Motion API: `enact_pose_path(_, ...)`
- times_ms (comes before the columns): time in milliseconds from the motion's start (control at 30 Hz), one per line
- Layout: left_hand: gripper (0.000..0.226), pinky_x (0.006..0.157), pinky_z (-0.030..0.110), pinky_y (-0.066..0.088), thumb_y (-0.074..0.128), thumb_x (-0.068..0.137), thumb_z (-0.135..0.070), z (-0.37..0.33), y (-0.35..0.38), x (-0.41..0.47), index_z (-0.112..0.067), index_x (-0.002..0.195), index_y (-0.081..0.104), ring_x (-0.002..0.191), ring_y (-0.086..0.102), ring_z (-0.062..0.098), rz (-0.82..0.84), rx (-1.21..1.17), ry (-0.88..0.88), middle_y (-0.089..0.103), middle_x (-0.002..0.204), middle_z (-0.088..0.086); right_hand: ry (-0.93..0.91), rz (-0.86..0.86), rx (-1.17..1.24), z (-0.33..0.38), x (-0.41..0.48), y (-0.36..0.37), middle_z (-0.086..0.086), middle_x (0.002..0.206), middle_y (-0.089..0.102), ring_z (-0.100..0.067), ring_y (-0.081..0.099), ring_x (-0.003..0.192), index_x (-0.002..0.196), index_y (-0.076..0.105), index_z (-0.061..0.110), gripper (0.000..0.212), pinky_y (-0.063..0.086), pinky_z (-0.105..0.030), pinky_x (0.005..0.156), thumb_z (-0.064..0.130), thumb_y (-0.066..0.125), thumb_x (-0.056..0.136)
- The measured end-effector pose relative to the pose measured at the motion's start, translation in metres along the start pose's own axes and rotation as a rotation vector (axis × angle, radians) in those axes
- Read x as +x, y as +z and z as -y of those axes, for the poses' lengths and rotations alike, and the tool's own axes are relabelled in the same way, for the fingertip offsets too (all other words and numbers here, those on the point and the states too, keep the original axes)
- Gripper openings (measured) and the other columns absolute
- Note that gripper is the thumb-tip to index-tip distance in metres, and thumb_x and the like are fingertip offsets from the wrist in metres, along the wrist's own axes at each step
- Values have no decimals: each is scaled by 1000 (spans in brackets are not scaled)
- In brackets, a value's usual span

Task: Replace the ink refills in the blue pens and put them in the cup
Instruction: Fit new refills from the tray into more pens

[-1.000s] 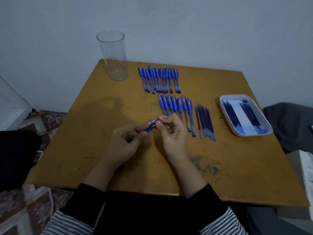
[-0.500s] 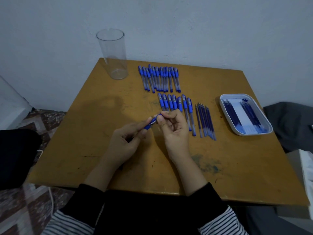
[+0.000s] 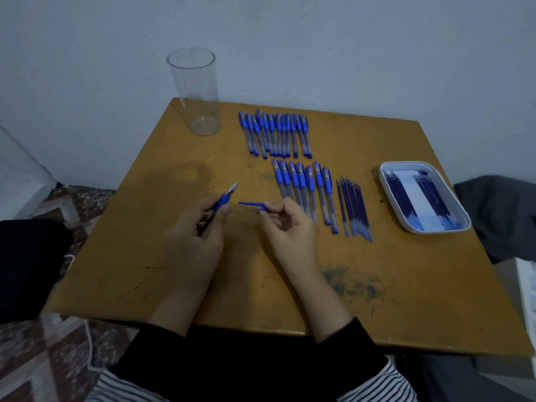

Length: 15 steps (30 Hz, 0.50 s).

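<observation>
While fingers of the left hand (image 3: 191, 245) clamp the uncapped pen (image 3: 223, 200) above the bench (image 3: 377, 285) middle and the right hand (image 3: 290, 227) pinches its cap (image 3: 252, 205), best set the cap aside, then unscrew the tip steadily; the cup (image 3: 197, 91) stands at the far-left corner.

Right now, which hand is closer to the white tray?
Right. The right hand, holding the pen cap, sits mid-table, left of the white tray; the left hand, gripping the pen, lies even farther left.

Open tabletop (image 3: 162, 204) before cup (image 3: 197, 91); pens (image 3: 275, 134) beside
</observation>
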<state>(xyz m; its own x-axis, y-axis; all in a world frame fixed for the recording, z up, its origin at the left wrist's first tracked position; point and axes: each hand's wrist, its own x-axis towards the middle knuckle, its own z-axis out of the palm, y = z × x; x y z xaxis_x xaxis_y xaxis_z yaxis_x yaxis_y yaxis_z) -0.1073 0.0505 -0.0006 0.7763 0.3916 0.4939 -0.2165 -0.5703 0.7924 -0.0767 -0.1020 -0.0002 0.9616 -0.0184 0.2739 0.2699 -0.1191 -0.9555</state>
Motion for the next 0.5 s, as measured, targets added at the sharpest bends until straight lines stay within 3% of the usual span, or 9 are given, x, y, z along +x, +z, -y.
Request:
enact_pose_path(200, 27, 82, 38, 58, 66, 96, -29, 1, -2, 3, -14, 118, 72, 95, 69, 13, 10, 46, 103, 73, 108, -4, 6, 28, -143, 3, 0, 1, 5, 84, 62, -5, 61, 77, 94, 64, 7, 9, 53, -18, 71, 1, 68, 88)
enact_pose_path(300, 24, 86, 33, 57, 68, 97, -23, 1, -4, 6, -13, 118, 72, 99, 68, 10, 43, 40, 132, 71, 110, -7, 11, 34, -224, 1, 1, 1, 7, 90, 65, -6, 63, 84, 107, 69, 13, 20, 55, -18, 75, 4, 68, 88)
enact_pose_path(500, 21, 85, 30, 57, 68, 96, -13, 10, -10, 10, -8, 116, 72, 98, 67, 10, 104, 101, 192, 69, 109, -6, -100, 2, -392, -5, 2, 4, 1, 82, 65, -10, 60, 76, 100, 74, 14, 18, 53, -23, 72, 5, 71, 85)
